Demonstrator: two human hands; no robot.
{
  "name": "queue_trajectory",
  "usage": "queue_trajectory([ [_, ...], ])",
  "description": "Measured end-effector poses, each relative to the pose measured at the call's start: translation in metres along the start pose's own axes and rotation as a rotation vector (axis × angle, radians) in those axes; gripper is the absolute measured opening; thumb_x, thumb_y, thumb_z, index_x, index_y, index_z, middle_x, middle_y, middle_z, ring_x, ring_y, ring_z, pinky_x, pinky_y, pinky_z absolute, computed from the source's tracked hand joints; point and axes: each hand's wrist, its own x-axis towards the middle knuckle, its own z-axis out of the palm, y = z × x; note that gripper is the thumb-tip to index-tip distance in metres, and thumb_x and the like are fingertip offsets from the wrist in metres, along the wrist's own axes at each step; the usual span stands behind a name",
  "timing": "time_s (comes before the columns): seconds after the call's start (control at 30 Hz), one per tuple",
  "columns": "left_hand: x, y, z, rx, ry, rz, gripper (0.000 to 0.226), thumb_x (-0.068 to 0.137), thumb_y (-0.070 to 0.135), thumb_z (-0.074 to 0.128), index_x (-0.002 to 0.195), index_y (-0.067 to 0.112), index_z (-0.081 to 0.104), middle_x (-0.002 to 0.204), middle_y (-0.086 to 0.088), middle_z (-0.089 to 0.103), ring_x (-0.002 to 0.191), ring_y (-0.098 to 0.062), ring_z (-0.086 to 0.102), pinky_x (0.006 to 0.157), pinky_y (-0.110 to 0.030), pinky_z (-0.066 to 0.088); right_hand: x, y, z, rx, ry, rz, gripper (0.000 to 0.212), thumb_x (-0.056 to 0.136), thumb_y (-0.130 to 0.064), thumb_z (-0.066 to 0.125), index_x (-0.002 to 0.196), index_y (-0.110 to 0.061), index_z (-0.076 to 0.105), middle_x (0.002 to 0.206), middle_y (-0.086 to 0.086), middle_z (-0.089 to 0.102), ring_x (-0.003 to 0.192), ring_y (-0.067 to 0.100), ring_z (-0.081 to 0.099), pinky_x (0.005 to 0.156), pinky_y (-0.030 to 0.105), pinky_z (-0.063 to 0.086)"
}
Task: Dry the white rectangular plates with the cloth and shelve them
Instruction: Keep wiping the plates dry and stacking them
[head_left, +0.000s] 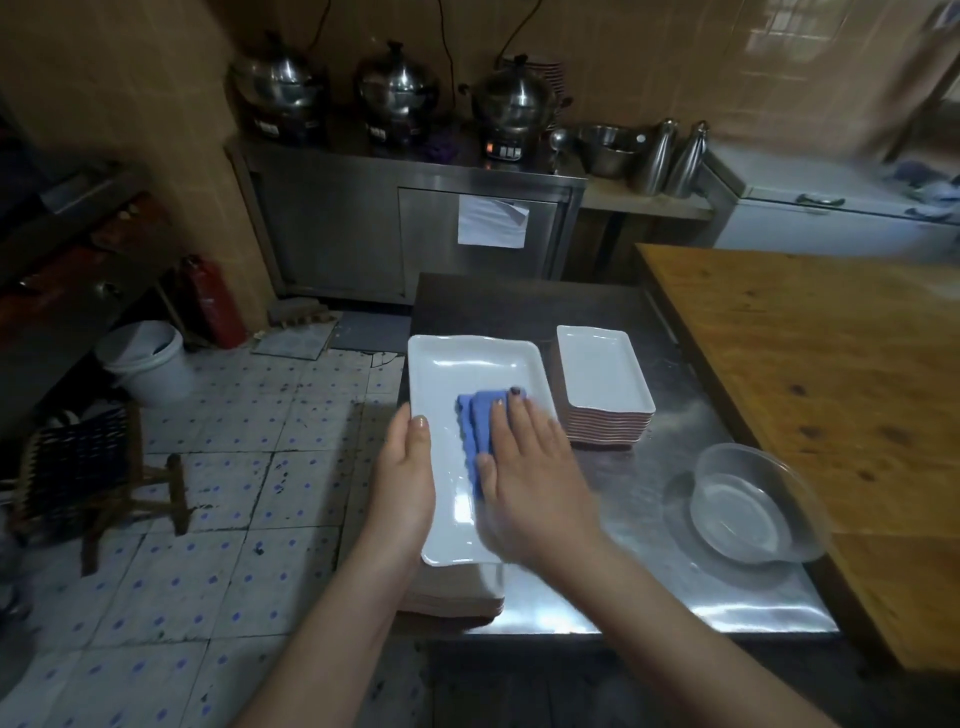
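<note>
A large white rectangular plate (467, 369) lies on top of a stack of plates (457, 597) at the steel table's left edge. My left hand (405, 478) grips the plate's left rim, thumb on top. My right hand (524, 467) lies flat with straight fingers on a folded blue cloth (480, 421), pressing it onto the plate's inside. A second stack of smaller white rectangular plates (602, 384) stands just to the right on the table.
A clear plastic bowl (748, 504) sits on the steel table (649, 571) at the right. A wooden table (831, 374) adjoins it. Steel cabinet with pots (395, 88) stands behind. On the tiled floor at left are a white bucket (148, 364), a stool (98, 467) and a red extinguisher (213, 301).
</note>
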Motion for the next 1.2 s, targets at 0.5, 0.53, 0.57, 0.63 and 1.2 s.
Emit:
queue_trajectory([
  [0.5,0.001,0.011,-0.004,0.061,-0.059,0.056,0.027,0.101,0.023,0.033,0.121,0.030,0.051,0.103,0.004,0.066,0.078,-0.003,0.065,0.062,-0.019,0.052,0.058,0.012,-0.007,-0.028,0.059,0.138,0.054,0.102,-0.038,0.013,0.152,-0.023,-0.001,0.160,0.002,-0.009,0.146,0.019,-0.011,0.111,0.033,-0.018],
  [0.53,0.003,0.013,-0.007,0.060,-0.048,0.064,0.024,0.101,0.024,0.033,0.113,0.033,0.052,0.092,0.009,0.066,0.066,0.001,0.064,0.052,-0.015,0.049,0.052,0.012,-0.006,-0.022,0.054,0.164,0.055,0.102,-0.039,0.012,0.152,-0.022,-0.002,0.160,0.003,-0.010,0.146,0.019,-0.011,0.110,0.032,-0.018],
  [0.57,0.005,0.014,-0.009,0.060,-0.035,0.069,0.023,0.101,0.024,0.033,0.107,0.035,0.052,0.086,0.013,0.065,0.061,0.003,0.063,0.048,-0.012,0.048,0.045,0.010,-0.004,-0.018,0.053,0.174,0.055,0.102,-0.039,0.011,0.151,-0.020,-0.004,0.159,0.003,-0.010,0.146,0.018,-0.012,0.111,0.033,-0.017],
  [0.63,0.008,0.016,-0.012,0.062,-0.017,0.072,0.024,0.101,0.024,0.033,0.102,0.035,0.055,0.085,0.013,0.066,0.067,0.000,0.064,0.055,-0.016,0.051,0.028,-0.002,0.000,0.025,0.036,0.158,0.057,0.101,-0.038,0.012,0.151,-0.016,-0.006,0.159,0.006,-0.011,0.146,0.019,-0.013,0.114,0.034,-0.014],
  [1.2,0.015,0.006,-0.006,0.018,-0.059,-0.033,0.029,0.101,0.027,0.033,0.117,0.023,0.057,0.095,0.005,0.068,0.079,-0.010,0.065,0.067,-0.025,0.053,0.037,0.002,0.007,0.119,-0.082,0.168,0.056,0.103,-0.032,0.017,0.151,-0.009,0.002,0.160,0.007,-0.003,0.147,0.019,-0.006,0.118,0.034,-0.005],
])
